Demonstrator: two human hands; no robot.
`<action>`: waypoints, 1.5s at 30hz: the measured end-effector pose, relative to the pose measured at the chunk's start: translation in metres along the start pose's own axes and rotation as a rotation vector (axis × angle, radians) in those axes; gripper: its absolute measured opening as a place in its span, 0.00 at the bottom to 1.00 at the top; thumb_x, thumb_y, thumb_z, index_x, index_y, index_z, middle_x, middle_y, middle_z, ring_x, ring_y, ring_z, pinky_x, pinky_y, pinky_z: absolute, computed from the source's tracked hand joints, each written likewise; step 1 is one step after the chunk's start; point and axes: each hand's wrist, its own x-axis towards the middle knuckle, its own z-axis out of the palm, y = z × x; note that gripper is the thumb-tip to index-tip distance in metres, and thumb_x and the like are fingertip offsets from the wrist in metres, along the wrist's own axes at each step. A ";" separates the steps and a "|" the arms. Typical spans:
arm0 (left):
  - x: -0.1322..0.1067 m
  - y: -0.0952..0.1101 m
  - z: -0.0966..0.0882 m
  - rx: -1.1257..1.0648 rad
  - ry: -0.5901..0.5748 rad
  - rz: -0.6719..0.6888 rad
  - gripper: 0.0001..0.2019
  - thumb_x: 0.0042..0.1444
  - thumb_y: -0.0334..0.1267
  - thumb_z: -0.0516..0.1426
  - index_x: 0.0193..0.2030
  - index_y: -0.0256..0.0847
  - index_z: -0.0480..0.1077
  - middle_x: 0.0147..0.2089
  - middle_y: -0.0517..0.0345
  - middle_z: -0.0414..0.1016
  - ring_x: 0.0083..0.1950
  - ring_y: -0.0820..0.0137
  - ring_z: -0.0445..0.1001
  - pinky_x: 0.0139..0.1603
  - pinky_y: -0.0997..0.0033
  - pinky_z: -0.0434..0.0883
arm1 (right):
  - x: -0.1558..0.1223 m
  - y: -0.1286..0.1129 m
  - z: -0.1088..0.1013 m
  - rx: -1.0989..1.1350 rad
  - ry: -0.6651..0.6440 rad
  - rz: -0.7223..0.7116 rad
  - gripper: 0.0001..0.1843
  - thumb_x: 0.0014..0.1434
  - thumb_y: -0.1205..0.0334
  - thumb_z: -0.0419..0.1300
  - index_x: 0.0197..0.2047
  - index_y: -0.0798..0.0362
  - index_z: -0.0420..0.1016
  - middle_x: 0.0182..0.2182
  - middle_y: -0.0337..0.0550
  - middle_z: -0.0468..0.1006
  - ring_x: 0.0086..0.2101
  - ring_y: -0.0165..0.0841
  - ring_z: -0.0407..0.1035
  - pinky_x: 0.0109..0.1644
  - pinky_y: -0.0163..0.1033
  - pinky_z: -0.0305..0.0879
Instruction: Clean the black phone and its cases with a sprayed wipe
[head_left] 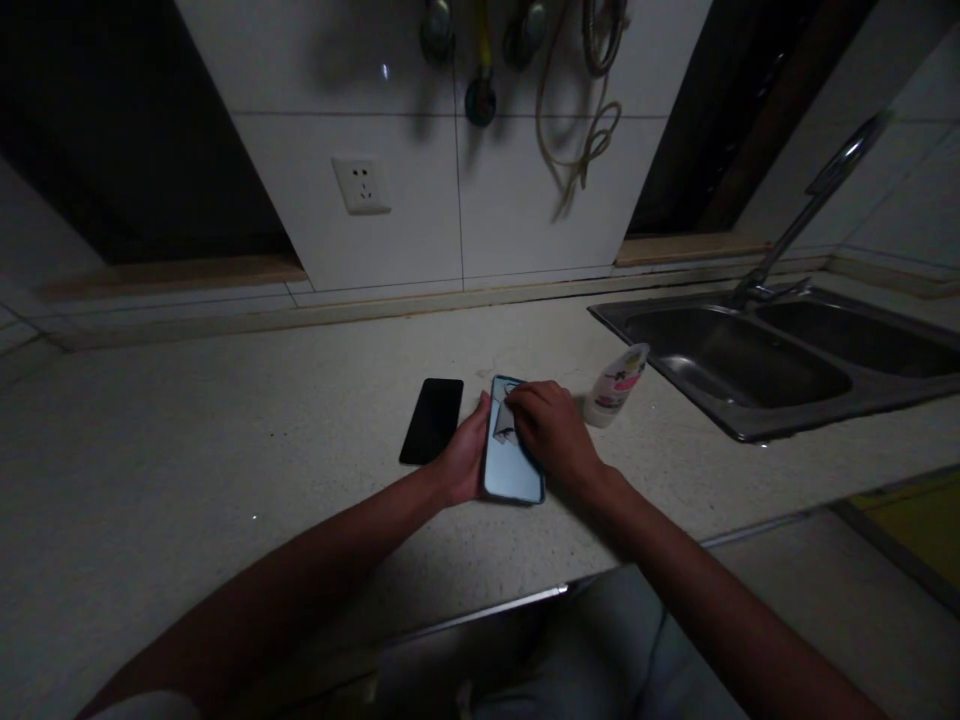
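Observation:
My left hand (pixel 466 455) grips the left side of a light blue phone case (pixel 514 472) with a dark raised rim, held just over the counter. My right hand (pixel 553 425) is closed over the upper part of the case. Its fingers press a small crumpled greyish piece, like a cloth or wipe (pixel 505 428), against the inner face; its exact kind is too dim to tell. A black smartphone (pixel 433 420) lies flat to the left of my left hand. Right of my right hand, a whitish squeeze tube (pixel 615 386) with a pink label stands on its cap.
A stone-like countertop (pixel 187 430) runs along a tiled wall. At the right is a double steel sink (pixel 739 355) with a tall faucet (pixel 802 215). A power socket (pixel 361 186), pipe fittings and a looped cord (pixel 592 140) are on the wall.

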 end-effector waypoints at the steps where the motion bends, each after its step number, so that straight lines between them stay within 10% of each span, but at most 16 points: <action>1: 0.001 0.000 -0.001 -0.009 0.003 -0.006 0.31 0.65 0.62 0.49 0.53 0.35 0.76 0.40 0.44 0.82 0.45 0.55 0.81 0.51 0.55 0.74 | 0.003 -0.003 0.002 -0.005 -0.022 -0.021 0.13 0.63 0.73 0.55 0.46 0.53 0.78 0.46 0.54 0.80 0.46 0.44 0.70 0.51 0.51 0.66; 11: 0.000 -0.003 -0.002 -0.079 -0.023 0.019 0.29 0.67 0.59 0.47 0.58 0.37 0.73 0.46 0.45 0.81 0.51 0.55 0.79 0.56 0.53 0.71 | 0.003 -0.026 0.005 0.049 -0.091 -0.085 0.15 0.63 0.76 0.54 0.45 0.55 0.79 0.44 0.53 0.81 0.46 0.42 0.71 0.51 0.48 0.69; 24: 0.001 0.002 -0.009 -0.030 -0.066 0.042 0.31 0.64 0.62 0.50 0.58 0.35 0.71 0.49 0.40 0.80 0.52 0.51 0.79 0.56 0.52 0.69 | -0.038 -0.022 -0.051 0.048 -0.314 -0.222 0.13 0.62 0.74 0.60 0.46 0.49 0.81 0.42 0.47 0.84 0.41 0.39 0.75 0.45 0.45 0.64; 33: 0.005 -0.003 -0.007 -0.025 -0.017 0.042 0.29 0.66 0.59 0.49 0.57 0.36 0.73 0.48 0.42 0.81 0.51 0.54 0.79 0.56 0.53 0.70 | 0.000 0.006 -0.026 -0.065 -0.134 -0.030 0.12 0.64 0.71 0.57 0.43 0.53 0.82 0.41 0.54 0.81 0.41 0.44 0.71 0.44 0.47 0.65; 45: 0.005 -0.006 -0.006 -0.048 -0.078 0.015 0.30 0.62 0.61 0.54 0.60 0.38 0.72 0.50 0.42 0.81 0.57 0.51 0.76 0.60 0.50 0.67 | 0.025 -0.020 0.003 0.096 -0.080 -0.002 0.13 0.66 0.72 0.54 0.40 0.50 0.79 0.37 0.46 0.80 0.39 0.38 0.73 0.45 0.42 0.69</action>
